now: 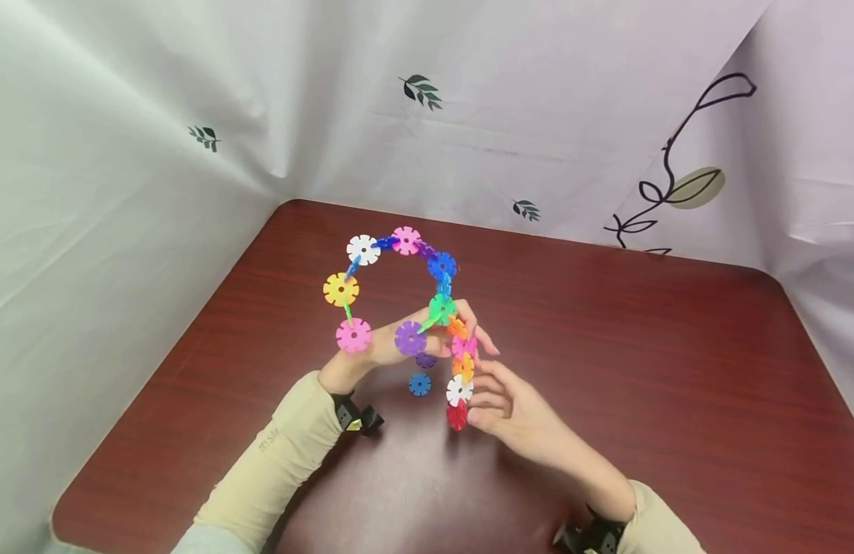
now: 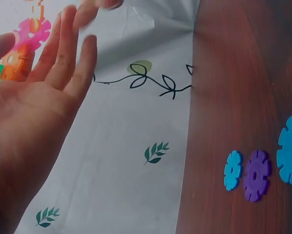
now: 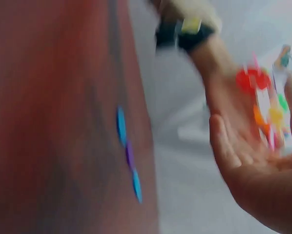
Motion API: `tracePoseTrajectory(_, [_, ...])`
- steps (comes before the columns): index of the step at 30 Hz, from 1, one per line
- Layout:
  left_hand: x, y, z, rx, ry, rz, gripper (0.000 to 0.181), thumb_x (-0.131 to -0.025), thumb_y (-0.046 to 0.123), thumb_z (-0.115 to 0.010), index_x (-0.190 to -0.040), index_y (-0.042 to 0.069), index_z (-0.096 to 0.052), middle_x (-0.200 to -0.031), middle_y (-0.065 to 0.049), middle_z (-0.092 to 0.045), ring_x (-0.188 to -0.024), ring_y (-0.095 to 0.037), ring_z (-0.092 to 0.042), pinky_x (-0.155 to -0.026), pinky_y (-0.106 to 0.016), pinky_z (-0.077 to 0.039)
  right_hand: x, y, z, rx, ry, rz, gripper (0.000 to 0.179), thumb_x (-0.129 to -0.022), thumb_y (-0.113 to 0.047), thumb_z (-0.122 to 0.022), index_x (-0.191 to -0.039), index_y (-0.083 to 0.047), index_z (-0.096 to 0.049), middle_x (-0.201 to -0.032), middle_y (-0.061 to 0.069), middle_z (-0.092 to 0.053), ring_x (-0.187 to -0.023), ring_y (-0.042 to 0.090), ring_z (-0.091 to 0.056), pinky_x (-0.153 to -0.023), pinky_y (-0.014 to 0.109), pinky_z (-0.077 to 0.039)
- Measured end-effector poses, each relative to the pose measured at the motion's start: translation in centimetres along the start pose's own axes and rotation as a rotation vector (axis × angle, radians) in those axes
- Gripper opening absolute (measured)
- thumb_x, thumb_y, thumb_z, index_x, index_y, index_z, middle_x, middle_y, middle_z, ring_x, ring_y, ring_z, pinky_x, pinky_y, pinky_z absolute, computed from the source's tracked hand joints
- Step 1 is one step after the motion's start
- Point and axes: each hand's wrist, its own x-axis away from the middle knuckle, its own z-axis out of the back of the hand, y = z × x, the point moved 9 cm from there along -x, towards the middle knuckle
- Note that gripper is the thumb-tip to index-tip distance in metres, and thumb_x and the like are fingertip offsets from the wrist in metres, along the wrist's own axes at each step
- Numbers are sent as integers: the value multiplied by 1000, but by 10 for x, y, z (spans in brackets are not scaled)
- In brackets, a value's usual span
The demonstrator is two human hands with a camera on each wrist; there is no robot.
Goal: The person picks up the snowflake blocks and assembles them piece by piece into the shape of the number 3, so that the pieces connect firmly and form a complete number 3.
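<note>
A chain of notched plastic snowflake discs (image 1: 405, 241) hangs in the air in the head view, bent into a loop with a gap between its pink disc (image 1: 354, 335) and purple disc (image 1: 410, 338). From the green disc (image 1: 442, 308), a tail runs down to a red disc (image 1: 457, 416). My left hand (image 1: 420, 332) holds the chain around its orange and pink discs, the other fingers stretched out. Beside the tail's lower end is my right hand (image 1: 520, 412), fingers loosely bent, thumb tip close to the red disc; in the right wrist view it is blurred.
Two blue discs and a purple disc (image 2: 257, 175) lie loose on the dark reddish wooden table (image 1: 642, 369), beneath the left hand. White curtains (image 1: 538, 115) with leaf prints surround the table at the back and sides.
</note>
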Motion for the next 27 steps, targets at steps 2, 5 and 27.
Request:
tracePoseTrajectory(2, [-1,-2,-1,3,-10,-1,28,-89,10,-54,-102,-7,-36,-117,-41,-48,-108,-37,-56,-87,-40,-50,-4,2,-10,-75,-13,-40,58,-87,-17,-67,-131,6,-38,-115,28,-58,-94,20,-65,-80,29,-54])
tracePoseTrajectory(5, [-1,-2,-4,-61,-72,-24,48,-88,29,-63,-106,-7,-37,-120,-38,-48,-112,-39,-53,-93,-46,-47,-6,3,-14,-126,32,-67,46,-84,-14,-70,-120,4,-48,-101,23,-65,-83,21,-68,-72,33,-57])
tracePoseTrajectory(27, [4,-7,0,-250,-464,37,73,-84,27,-69,-138,-7,-33,-136,-22,-46,-126,-27,-45,-101,-47,-38,-8,21,-6,-93,192,-24,44,-74,-8,-78,-104,5,-49,-85,24,-68,-77,21,-70,-64,26,-55])
